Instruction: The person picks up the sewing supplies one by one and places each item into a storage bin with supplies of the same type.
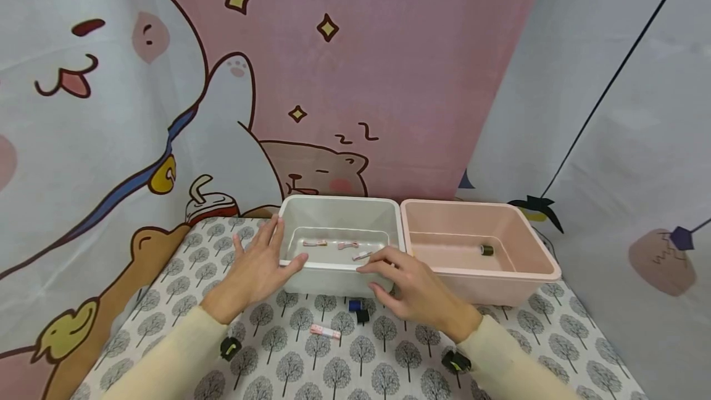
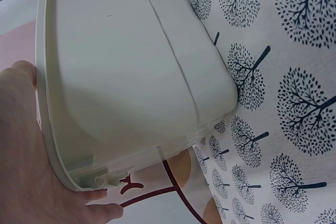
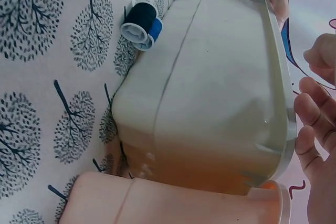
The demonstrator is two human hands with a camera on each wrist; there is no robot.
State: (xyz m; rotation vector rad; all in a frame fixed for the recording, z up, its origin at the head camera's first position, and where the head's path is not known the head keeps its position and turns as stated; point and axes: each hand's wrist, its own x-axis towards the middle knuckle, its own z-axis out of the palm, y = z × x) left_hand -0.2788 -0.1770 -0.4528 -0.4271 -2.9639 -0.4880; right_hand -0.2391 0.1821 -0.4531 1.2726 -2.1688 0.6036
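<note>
A white plastic bin [image 1: 328, 281] stands on the table with three small pink-and-white pieces [image 1: 348, 245] on its floor. My left hand [image 1: 257, 271] rests at the bin's front left corner, its fingers along the left rim and the thumb across the front rim. At the front right, my right hand [image 1: 415, 286] has its fingers loosely bent, fingertips right at the rim, and nothing in its grasp. The right wrist view shows these fingers [image 3: 310, 109] beside the rim. Below the bin's front wall lie a blue thread spool [image 1: 354, 305] and a black thread spool [image 1: 363, 316].
A pink bin [image 1: 478, 286] stands against the white bin's right side, a dark green thread spool [image 1: 486, 250] inside it. Nearer me on the tree-print tablecloth [image 1: 336, 372] lies a pink-and-white strip [image 1: 324, 331]. A cartoon-print curtain [image 1: 400, 79] hangs behind the bins.
</note>
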